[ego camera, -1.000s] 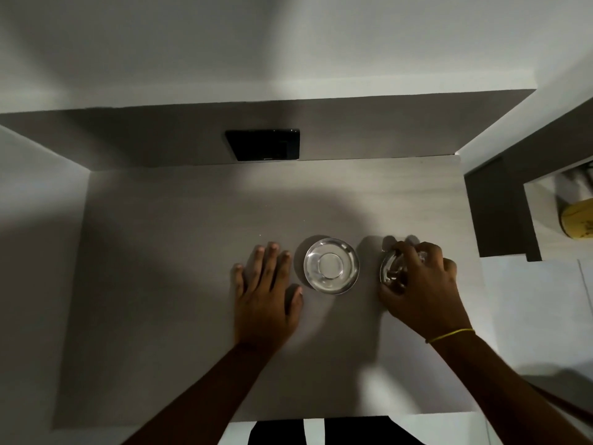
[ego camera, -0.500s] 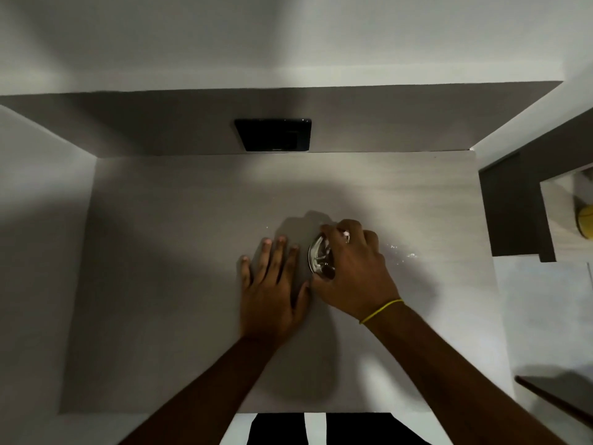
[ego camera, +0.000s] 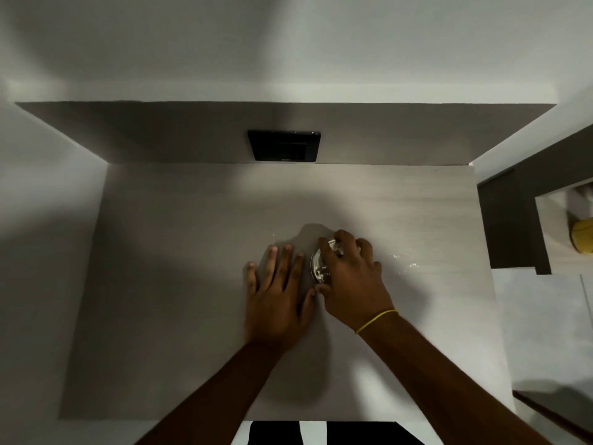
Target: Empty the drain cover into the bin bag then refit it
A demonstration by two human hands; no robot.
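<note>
The shiny metal drain cover [ego camera: 318,266] sits at the drain in the middle of the grey sink floor [ego camera: 192,284], mostly hidden under my right hand [ego camera: 351,277]. My right hand's fingers are closed around the cover from above, and a yellow band circles that wrist. My left hand [ego camera: 277,290] lies flat on the sink floor just left of the cover, fingers spread, holding nothing. No bin bag is in view.
A black rectangular opening [ego camera: 284,145] sits in the sink's back wall. A few water drops [ego camera: 406,261] glisten right of the drain. A yellow object [ego camera: 582,236] stands on the counter at the far right, beyond a dark partition [ego camera: 507,220].
My right hand carried the cover from the right of the open drain leftwards onto the drain, which it now hides. My left hand stayed flat beside it.
</note>
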